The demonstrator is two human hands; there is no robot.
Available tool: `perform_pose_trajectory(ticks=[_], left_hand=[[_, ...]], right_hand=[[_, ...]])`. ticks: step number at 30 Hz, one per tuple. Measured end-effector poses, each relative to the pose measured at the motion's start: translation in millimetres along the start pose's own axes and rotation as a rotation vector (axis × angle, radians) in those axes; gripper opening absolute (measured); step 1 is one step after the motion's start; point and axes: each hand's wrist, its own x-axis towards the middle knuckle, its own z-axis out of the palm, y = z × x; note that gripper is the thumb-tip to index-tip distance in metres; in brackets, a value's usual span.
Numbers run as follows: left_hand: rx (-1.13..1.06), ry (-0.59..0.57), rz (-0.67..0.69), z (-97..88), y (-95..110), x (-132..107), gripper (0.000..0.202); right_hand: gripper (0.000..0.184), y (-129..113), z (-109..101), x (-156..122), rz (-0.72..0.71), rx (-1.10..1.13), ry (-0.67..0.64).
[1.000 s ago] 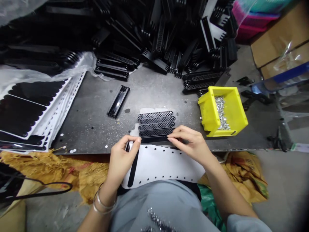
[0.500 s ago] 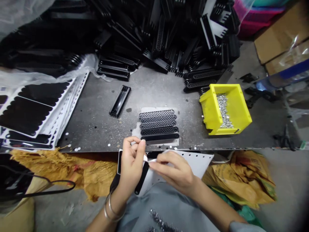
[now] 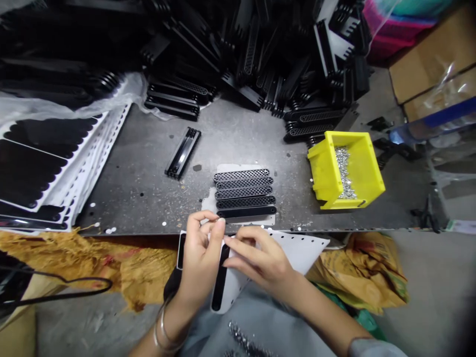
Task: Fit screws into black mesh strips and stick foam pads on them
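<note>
White sheet (image 3: pixel 297 248), black strip (image 3: pixel 219 290) on it — left hand (image 3: pixel 201 260) and right hand (image 3: pixel 262 263) pinch the strip's top.

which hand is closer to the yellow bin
Right. The right hand is below-left of the yellow bin, resting on the white sheet; the left hand holds that sheet farther left.

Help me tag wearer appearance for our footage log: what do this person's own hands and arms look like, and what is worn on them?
The left hand and right hand are ungloved. Thin silver bangles circle the left wrist; that forearm is uncovered. The right forearm is uncovered up to a grey-blue sleeve near the elbow.
</note>
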Motion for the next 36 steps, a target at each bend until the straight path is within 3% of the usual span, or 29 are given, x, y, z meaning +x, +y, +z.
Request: perform_pose_trajectory(ticks=[2,4,6,7,9,11,13,16,18,21,23,25,29,31,36], left_hand=[[0.032,0.006,0.035,1.1,-1.4,-0.8,0.017],[0.155,0.055,0.134,0.7,-2.7,-0.9,0.011],[0.396,0.048,0.334,1.0,-3.9,-0.5,0.013],[0.537,0.001,0.454,2.7,-4.8,-0.1,0.019],[0.797,-0.149,0.668,10.5,-7.6,1.5,0.034],[0.999,-0.255,0.789,23.3,-12.1,4.8,0.046],[1.156,-0.271,0.839,37.2,-17.5,10.1,0.052],[1.268,-0.232,0.917,51.7,-24.3,19.8,0.047],[1.247,-0.209,0.984,55.8,-27.1,24.5,0.038],[1.112,-0.181,1.034,53.5,-27.2,24.2,0.03],[0.936,-0.216,1.01,43.8,-23.4,18.9,0.028],[0.743,-0.234,0.89,26.0,-16.3,12.8,0.022],[0.605,0.007,0.494,-20.2,-1.2,14.7,0.01],[0.595,0.067,0.353,-35.9,1.7,23.9,0.014],[0.506,-0.068,0.236,-36.7,-2.7,46.3,0.018]], right_hand=[[0.037,-1.8,-5.9,-1.1,-0.051,-0.009,-0.008],[0.027,-5.8,-16.3,-5.4,-0.093,0.112,-0.108],[0.013,-9.7,-31.7,-15.0,0.015,0.387,-0.212],[0.008,-10.5,-41.1,-21.4,0.124,0.558,-0.203],[0.006,-9.2,-61.4,-34.8,0.351,0.863,-0.045],[0.011,-4.7,-80.5,-45.0,0.466,0.986,0.175],[0.016,1.1,-93.9,-49.7,0.5,0.925,0.306],[0.018,9.6,-99.1,-48.8,0.49,0.768,0.359],[0.02,15.8,-95.0,-44.6,0.456,0.638,0.353],[0.033,27.0,-83.9,-29.9,0.391,0.238,0.353],[0.05,34.4,-74.4,-12.5,0.303,-0.015,0.336],[0.054,40.4,-62.3,9.9,0.15,-0.137,0.267],[0.017,45.7,-32.9,53.2,-0.131,-0.214,0.008],[0.014,46.0,-21.6,65.8,-0.173,-0.234,-0.063],[0.014,47.9,-17.2,70.8,-0.165,-0.182,-0.088]])
